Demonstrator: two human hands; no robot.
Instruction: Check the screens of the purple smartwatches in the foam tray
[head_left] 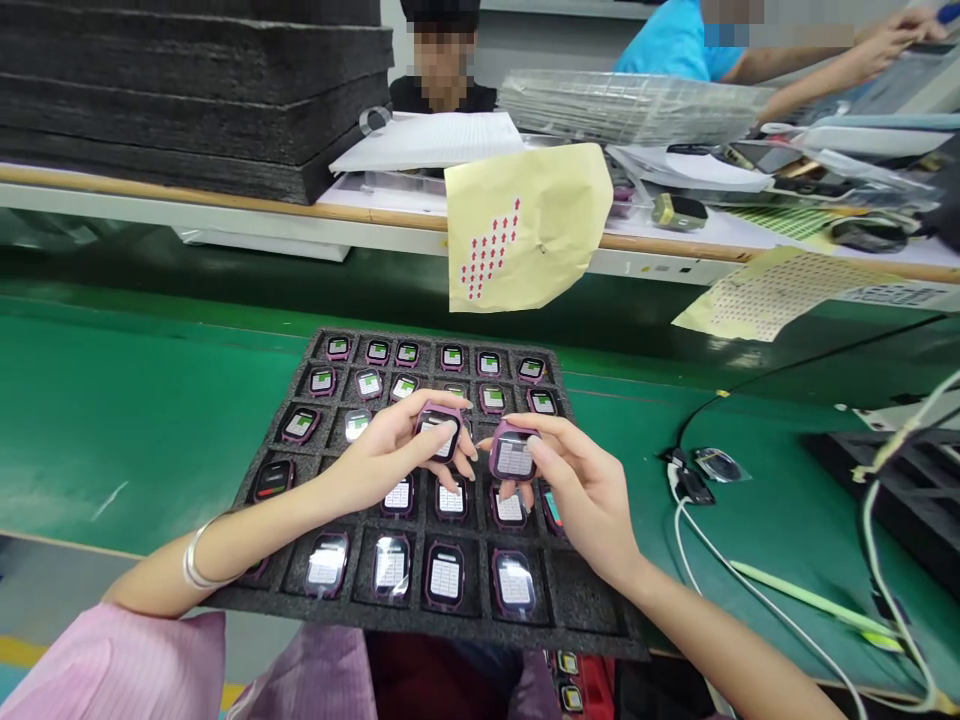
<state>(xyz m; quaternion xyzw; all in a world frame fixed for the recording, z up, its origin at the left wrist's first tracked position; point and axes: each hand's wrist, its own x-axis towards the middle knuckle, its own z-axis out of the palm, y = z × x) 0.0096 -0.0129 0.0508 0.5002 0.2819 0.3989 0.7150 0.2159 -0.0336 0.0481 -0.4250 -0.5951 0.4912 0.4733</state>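
Observation:
A purple-framed smartwatch (436, 436) with a lit screen is held in my left hand (397, 440), the thumb lying on its screen. My right hand (581, 480) grips a second purple smartwatch (513, 455), thumb at the right edge of its face. Both watches are above a black foam tray (495, 622) and a short gap separates them. In the tray's compartments lie several similar watches, such as a smartwatch (445, 577) showing a white grid and a smartwatch (301, 424) with green on its screen. My hands hide some middle compartments.
The tray lies on a green tabletop (150, 410). Black foam blocks (187, 100) are stacked on the shelf, where yellow sticker paper (529, 230) hangs over the edge. White cables (739, 580) and a light-green pen-like stick (814, 598) lie at right. Two people are behind the shelf.

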